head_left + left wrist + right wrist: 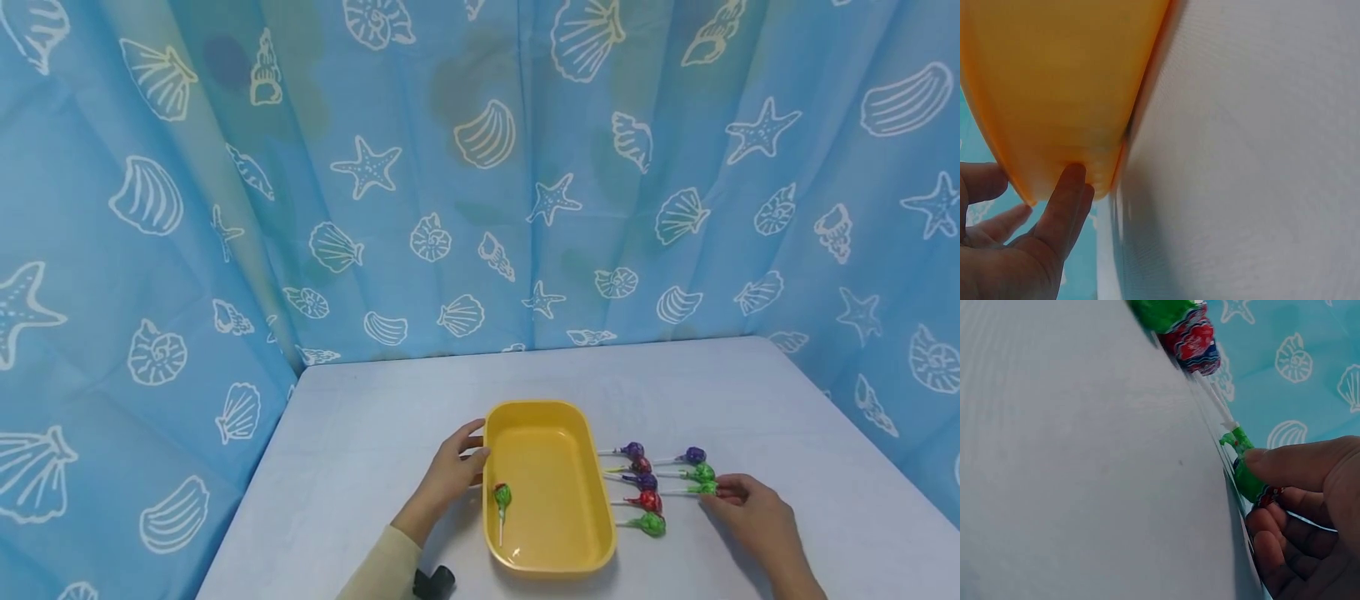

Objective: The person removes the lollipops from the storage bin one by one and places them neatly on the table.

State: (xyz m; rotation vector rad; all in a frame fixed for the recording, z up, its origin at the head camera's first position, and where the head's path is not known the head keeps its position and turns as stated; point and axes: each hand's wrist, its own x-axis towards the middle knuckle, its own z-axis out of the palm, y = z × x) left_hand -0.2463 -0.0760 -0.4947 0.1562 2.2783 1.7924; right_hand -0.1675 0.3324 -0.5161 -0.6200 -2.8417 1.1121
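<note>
My left hand [452, 465] is at the left side of a yellow tray [603, 500]. In the left wrist view its fairly straight fingers [1063, 209] touch the outer wall of the tray [1066, 81], with the thumb by the rim. A green-wrapped lollipop [502, 495] lies inside. To the right of the tray, my right hand [761, 512] pinches the wrapped head of another green lollipop [1249, 478] between thumb and fingers. That lollipop's white stick points left, towards the tray.
Beside the tray's right wall lies a column of lollipops, including a red one [648, 501] and a green one [651, 523]. A purple lollipop [694, 456] and a green lollipop [702, 472] lie just beyond my right hand. A black object [435, 581] sits near my left sleeve.
</note>
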